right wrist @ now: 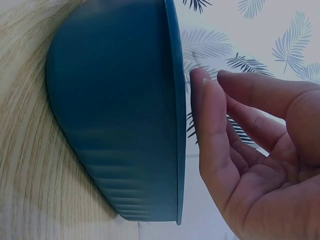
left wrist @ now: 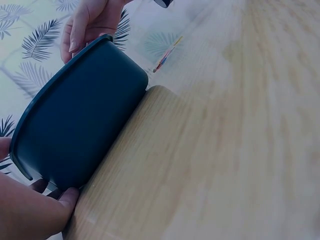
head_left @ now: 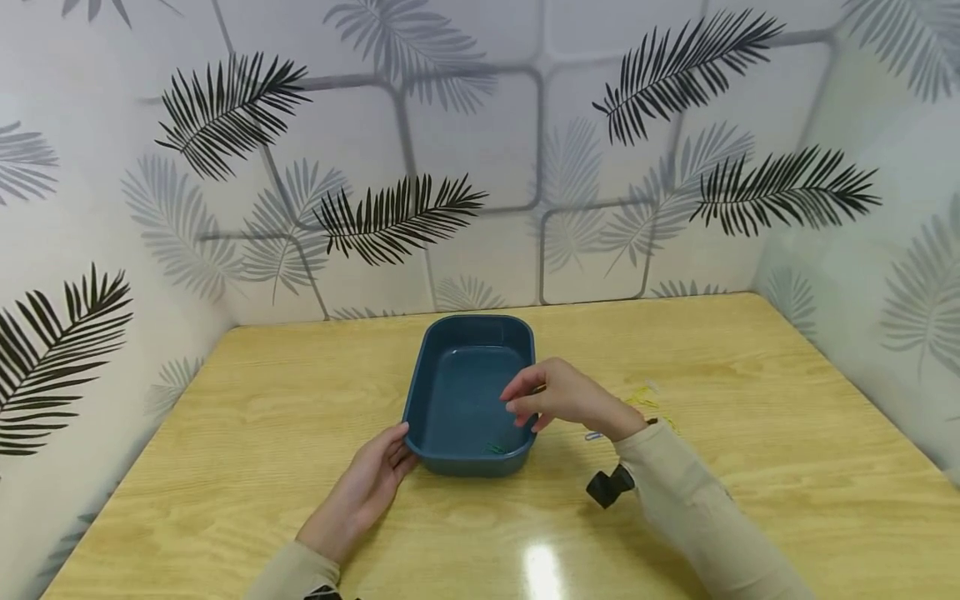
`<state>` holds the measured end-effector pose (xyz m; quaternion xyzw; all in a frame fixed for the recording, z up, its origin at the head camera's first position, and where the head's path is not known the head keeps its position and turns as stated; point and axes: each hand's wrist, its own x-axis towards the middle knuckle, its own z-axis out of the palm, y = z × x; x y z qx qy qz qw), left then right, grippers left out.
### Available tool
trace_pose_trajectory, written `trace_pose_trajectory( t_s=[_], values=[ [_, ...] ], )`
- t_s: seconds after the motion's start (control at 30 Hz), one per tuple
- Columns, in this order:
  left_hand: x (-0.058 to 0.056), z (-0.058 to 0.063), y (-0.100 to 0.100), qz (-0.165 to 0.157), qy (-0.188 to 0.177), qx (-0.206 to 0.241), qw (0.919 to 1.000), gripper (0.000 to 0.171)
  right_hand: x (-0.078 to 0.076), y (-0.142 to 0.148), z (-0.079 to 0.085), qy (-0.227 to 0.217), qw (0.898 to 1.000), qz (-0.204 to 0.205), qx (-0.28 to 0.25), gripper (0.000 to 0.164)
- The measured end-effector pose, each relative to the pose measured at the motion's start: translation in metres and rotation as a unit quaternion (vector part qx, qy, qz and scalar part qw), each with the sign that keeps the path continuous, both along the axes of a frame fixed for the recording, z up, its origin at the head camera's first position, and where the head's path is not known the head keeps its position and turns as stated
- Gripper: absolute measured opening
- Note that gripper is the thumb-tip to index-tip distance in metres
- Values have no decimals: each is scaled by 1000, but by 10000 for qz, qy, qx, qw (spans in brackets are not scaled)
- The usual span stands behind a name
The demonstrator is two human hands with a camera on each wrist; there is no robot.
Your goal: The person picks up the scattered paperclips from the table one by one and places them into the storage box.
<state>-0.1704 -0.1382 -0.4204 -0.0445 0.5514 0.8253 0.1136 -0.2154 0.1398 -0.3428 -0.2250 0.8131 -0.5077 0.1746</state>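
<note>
A dark blue rectangular plastic basin (head_left: 471,392) stands on the wooden table, its long side running away from me. My left hand (head_left: 372,479) holds its near left corner, with a fingertip at the rim and others low against the wall (left wrist: 80,115). Above the basin's right side hovers my right hand (head_left: 558,393). Its fingers are loosely bent, the thumb and index tips (right wrist: 207,90) close together, and I see nothing between them. A small green stringy thing (head_left: 497,448) lies inside the basin near its front wall.
Right of the basin, partly hidden behind my right wrist, lie thin yellow strands (head_left: 643,397) and a small blue-and-white piece (head_left: 593,436). The light wood table (head_left: 300,392) meets leaf-patterned walls (head_left: 480,150) at the back and sides.
</note>
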Motion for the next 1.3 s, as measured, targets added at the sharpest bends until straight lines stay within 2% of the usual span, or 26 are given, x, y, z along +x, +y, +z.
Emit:
trace_pose_trajectory(
  t_s=[0.37,0.5,0.7,0.9,1.1,1.3],
  values=[
    [-1,2,-1,-42,12,9,10000,48,-8,10,2,12,10000,-30,93,22],
    [-1,2,-1,-116,24,8,9999,49,-14,25,5,1,9995,-276,162,25],
    [0,1,-1,-139,-8,5,9999,49,-27,52,9,255,9965,-700,386,28],
    [0,0,-1,-43,20,18,10000,49,-37,81,9,452,9918,-920,767,34],
    [0,-1,-1,-52,2,18,10000,48,-47,107,1,591,9857,-1182,1041,36],
    [0,0,-1,-43,23,16,10000,48,-55,130,-8,835,9725,-1416,1647,38]
  ],
)
